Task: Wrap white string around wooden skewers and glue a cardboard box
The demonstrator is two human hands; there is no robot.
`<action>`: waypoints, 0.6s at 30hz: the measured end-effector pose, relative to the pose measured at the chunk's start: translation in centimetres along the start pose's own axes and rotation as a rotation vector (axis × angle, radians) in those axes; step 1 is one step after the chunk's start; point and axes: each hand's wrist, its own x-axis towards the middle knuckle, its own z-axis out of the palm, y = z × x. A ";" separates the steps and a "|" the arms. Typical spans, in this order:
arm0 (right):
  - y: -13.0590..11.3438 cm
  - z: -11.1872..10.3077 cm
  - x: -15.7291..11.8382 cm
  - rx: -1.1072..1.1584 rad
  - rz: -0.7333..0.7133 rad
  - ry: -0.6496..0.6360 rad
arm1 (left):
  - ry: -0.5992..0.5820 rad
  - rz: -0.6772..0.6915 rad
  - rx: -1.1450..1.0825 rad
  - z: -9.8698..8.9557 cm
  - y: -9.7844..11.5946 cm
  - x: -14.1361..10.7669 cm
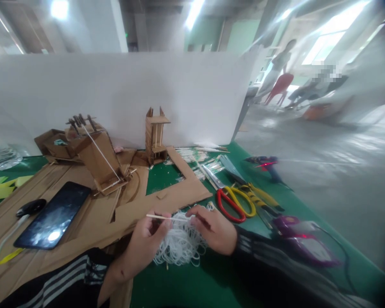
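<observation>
The left hand [146, 241] pinches a thin wooden stick [154, 217] between thumb and fingertips, above the near middle of the green surface [167, 284]; the fingertips cover the stick's right end. The right hand [217, 230] is curled narrow just to the right, over a heap of white string [179, 244]; whether its fingertips grip a strand cannot be told. Both hands hide parts of the heap. To the left, glare washes over the dark smartphone [56, 216] on cardboard, and a clear plastic container [3, 157] is cut off by the left edge. At right, the red-and-yellow-handled scissors [218, 184] partly overlap other tools, too jumbled to separate fully. A purple device [317, 252] behind the right sleeve [266, 252] is blurred, as are people on the far right.
</observation>
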 end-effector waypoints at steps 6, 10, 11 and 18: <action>-0.4 -0.5 -0.3 0.104 -0.018 -0.002 | 0.054 -0.001 0.026 -0.1 0.0 -0.1; -0.1 -0.3 -0.5 0.118 -0.037 0.005 | 0.024 -0.022 0.026 -0.1 0.0 0.2; 0.0 -0.3 -0.5 0.116 -0.034 0.008 | 0.017 -0.036 0.031 -0.2 0.0 0.2; 0.1 -0.3 -0.4 0.109 -0.005 -0.001 | 0.002 -0.037 0.127 -0.2 0.0 0.7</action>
